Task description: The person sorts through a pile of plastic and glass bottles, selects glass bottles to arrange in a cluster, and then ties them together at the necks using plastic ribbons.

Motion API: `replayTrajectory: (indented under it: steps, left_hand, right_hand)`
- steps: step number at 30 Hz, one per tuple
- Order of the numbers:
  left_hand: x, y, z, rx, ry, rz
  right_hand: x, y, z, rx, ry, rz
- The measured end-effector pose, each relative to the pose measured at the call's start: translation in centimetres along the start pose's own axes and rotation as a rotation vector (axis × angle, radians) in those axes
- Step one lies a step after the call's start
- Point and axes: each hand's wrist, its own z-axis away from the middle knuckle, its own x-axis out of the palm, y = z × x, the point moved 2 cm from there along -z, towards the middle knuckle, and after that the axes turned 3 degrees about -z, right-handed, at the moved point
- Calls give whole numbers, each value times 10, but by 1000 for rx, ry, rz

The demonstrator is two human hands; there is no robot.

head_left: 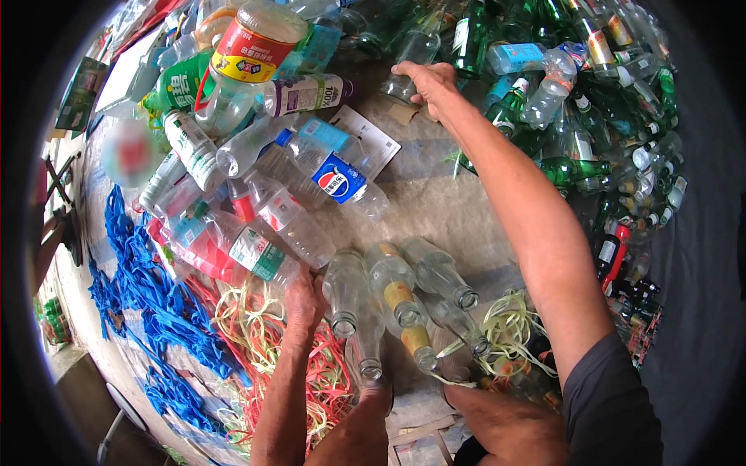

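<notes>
My right hand [432,87] reaches far forward, its fingers curled around the lower part of a clear glass bottle [420,48] by the far pile. Close to me, my left hand [305,301] rests against the left side of a small stack of clear glass bottles; its fingers are mostly hidden. A bottle [343,291] in this stack lies right beside that hand, and another bottle [398,289] with a yellowish label lies in the middle. The necks point toward me. A plastic bottle [263,252] with a green and white label lies just left of my left hand.
Empty plastic bottles, including one with a blue label [339,180], heap up at the left. Green glass bottles [575,169] pile up at the right. Blue strips [167,311], red and yellow strapping [311,388] and pale yellow strapping [513,326] lie near my legs.
</notes>
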Motion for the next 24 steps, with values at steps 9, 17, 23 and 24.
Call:
replayTrajectory:
  steps: [9,17,23,24]
  left_hand:
    - [0,-1,1,101,83,45]
    - [4,-1,-1,209,137,93]
    - [2,0,1,302,137,80]
    - [6,-5,-1,281,131,123]
  right_hand:
    - [-41,5,40,6,-200,-129]
    - [-151,19,153,-69,-336,-264]
    - [-209,71,255,37,-220,-449]
    - [-220,91,264,41,-245,-495]
